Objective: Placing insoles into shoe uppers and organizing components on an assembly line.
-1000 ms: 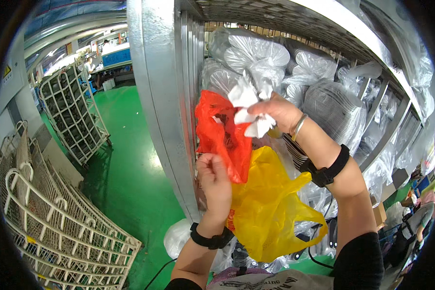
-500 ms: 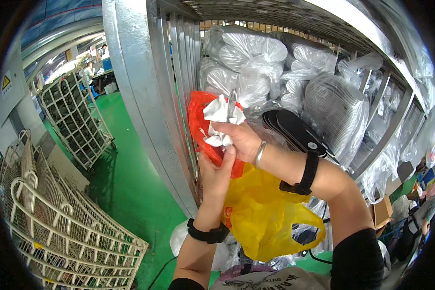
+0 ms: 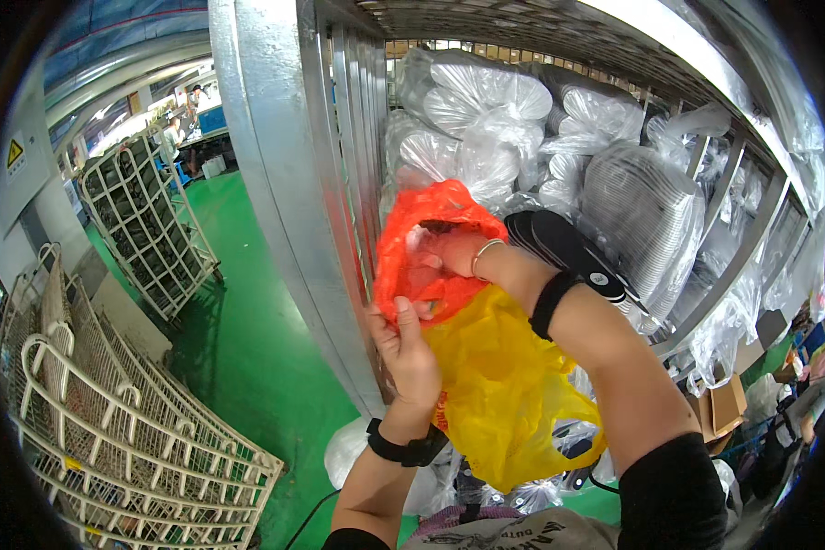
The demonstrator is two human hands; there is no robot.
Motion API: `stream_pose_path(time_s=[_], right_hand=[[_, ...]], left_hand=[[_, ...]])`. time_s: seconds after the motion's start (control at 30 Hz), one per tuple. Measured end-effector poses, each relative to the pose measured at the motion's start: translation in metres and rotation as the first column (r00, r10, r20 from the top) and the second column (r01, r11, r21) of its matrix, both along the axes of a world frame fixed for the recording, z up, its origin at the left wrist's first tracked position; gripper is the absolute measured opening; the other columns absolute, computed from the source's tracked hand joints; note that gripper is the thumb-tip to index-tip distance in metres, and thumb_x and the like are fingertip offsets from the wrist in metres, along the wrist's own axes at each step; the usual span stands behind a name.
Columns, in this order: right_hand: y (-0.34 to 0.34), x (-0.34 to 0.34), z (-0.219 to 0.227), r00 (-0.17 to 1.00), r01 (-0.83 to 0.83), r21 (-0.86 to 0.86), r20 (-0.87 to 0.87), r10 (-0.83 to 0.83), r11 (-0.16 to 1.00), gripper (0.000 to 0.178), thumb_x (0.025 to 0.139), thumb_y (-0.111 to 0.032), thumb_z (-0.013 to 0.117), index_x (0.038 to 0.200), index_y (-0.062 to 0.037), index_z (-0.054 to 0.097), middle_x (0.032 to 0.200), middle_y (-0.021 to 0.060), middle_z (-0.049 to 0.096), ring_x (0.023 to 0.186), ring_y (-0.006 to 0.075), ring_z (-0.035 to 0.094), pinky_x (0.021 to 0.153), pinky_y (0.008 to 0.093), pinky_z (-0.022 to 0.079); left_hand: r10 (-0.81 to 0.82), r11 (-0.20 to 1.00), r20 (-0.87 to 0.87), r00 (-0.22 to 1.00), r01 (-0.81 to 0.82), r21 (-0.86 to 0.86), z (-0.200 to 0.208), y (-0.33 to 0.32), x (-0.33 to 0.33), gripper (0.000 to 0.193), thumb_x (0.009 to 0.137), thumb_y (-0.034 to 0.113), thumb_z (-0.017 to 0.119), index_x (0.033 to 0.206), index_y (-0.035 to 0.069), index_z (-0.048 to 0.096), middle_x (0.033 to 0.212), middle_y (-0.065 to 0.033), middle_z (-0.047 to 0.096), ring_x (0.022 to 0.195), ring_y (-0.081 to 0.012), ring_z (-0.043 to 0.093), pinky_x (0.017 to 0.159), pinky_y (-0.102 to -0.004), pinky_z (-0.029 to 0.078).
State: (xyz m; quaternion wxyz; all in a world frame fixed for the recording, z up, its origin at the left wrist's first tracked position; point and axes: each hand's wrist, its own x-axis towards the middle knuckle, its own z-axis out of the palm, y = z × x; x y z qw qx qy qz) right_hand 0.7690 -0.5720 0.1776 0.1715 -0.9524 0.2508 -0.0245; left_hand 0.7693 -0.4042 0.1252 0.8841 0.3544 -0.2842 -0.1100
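A red plastic bag is held with its mouth spread toward me. At its lower left edge my left hand pinches the plastic between thumb and fingers. My right hand reaches into the mouth up to the wrist, its fingers mostly hidden by red film. Something white, partly visible, lies beside those fingers inside. Below hangs a yellow plastic bag, touching the red one. Just right of my right wrist lie black insoles.
A grey metal post and bars stand close on my left. Clear-bagged stacks of insoles fill the rack ahead. White wire racks and a loaded mesh cart stand on the green floor at left. An open cardboard box sits at right.
My right hand has gone from holding crumpled white tissue and a shiny narrow object above the red bag to inside it. The bag is now spread wider; my left hand sits lower.
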Motion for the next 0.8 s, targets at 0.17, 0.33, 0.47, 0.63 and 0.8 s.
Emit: stream_pose_path(time_s=[0.17,0.33,0.47,0.63,0.8], right_hand=[[-0.028,0.014,-0.034,0.968,0.063,-0.564,-0.167,-0.189,0.823,0.036,0.078,-0.027,0.047,0.112,-0.0157,0.048,0.105,0.0118,0.055,0.094,0.0312,0.053,0.081,0.0381,0.042],[-0.038,0.017,-0.012,0.969,-0.182,-0.411,-0.229,0.092,0.893,0.030,0.072,-0.017,0.050,0.100,-0.0075,0.057,0.092,0.0141,0.059,0.088,0.0293,0.056,0.074,0.0365,0.044],[-0.037,-0.006,0.004,0.960,-0.279,-0.280,-0.045,0.278,0.919,0.020,0.069,-0.010,0.049,0.082,-0.0090,0.063,0.081,0.0158,0.060,0.075,0.0319,0.057,0.069,0.0357,0.045],[-0.033,-0.012,0.010,0.978,-0.048,-0.357,0.174,0.117,0.933,0.022,0.071,-0.025,0.056,0.076,-0.0056,0.064,0.077,0.0162,0.060,0.074,0.0311,0.058,0.068,0.0374,0.046],[-0.022,-0.006,-0.011,0.994,0.017,-0.404,0.106,0.029,0.915,0.019,0.071,-0.020,0.054,0.081,-0.0072,0.063,0.079,0.0173,0.060,0.078,0.0306,0.058,0.069,0.0380,0.046]], left_hand=[[-0.036,0.998,0.126,0.991,0.029,0.057,-0.006,-0.006,-0.007,0.017,0.087,0.014,0.046,0.099,0.005,0.038,0.081,-0.0032,0.050,0.073,-0.0089,0.047,0.070,-0.0233,0.039],[-0.010,0.997,0.112,0.994,0.001,0.081,-0.014,-0.004,0.003,0.018,0.086,0.012,0.048,0.096,0.005,0.036,0.088,-0.0032,0.045,0.078,-0.0090,0.044,0.073,-0.0216,0.037],[-0.001,0.999,0.130,0.991,-0.005,0.041,-0.019,-0.011,0.000,0.015,0.085,0.011,0.048,0.094,0.007,0.037,0.088,-0.0018,0.047,0.081,-0.0090,0.045,0.076,-0.0224,0.035],[0.018,0.993,0.195,0.981,-0.041,0.115,-0.020,-0.012,-0.001,0.016,0.085,0.008,0.049,0.093,0.007,0.035,0.088,-0.0010,0.043,0.082,-0.0089,0.042,0.077,-0.0219,0.034],[-0.004,0.985,0.186,0.982,-0.028,0.170,-0.016,-0.006,-0.006,0.026,0.082,0.007,0.052,0.101,0.007,0.035,0.093,-0.0019,0.042,0.086,-0.0095,0.041,0.079,-0.0237,0.033]])
